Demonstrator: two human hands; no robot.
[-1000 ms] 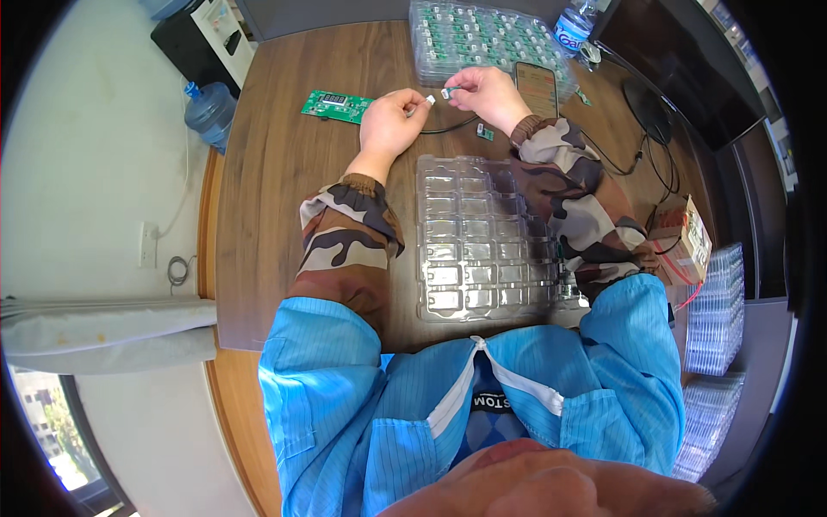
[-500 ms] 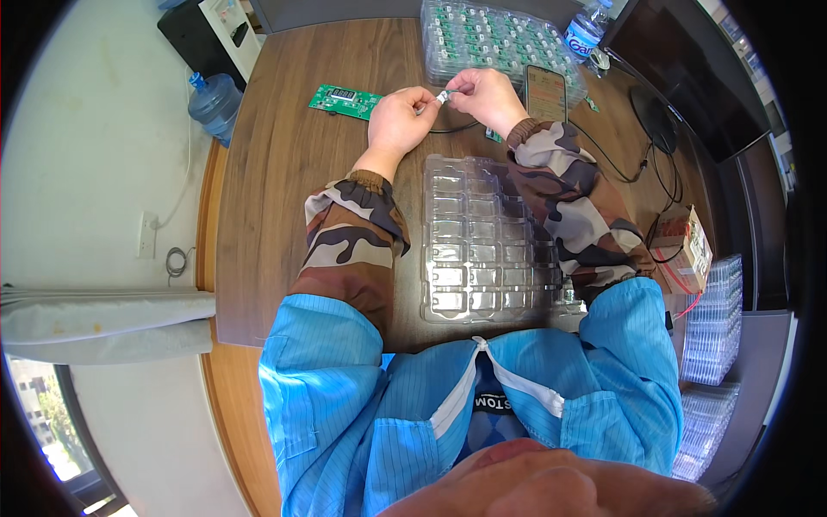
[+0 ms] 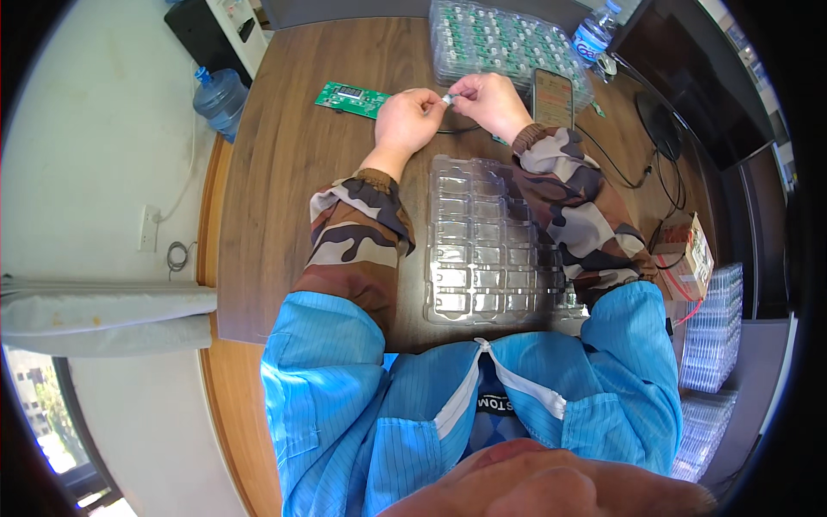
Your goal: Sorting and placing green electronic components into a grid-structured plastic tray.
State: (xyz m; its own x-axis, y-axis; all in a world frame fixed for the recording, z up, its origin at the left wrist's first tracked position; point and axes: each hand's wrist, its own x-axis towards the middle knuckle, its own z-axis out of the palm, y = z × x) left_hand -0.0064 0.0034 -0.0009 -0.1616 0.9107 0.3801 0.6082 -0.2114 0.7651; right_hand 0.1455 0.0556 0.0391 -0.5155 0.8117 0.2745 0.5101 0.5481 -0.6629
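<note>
Slanting up rightward, white connector

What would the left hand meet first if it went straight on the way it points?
Likely the right hand, just beyond the small white connector between the two hands; exact depth is unclear.

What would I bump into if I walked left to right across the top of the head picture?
Big water jug, green board, left hand, small white plug, right hand, phone, water bottle, black screen.
</note>
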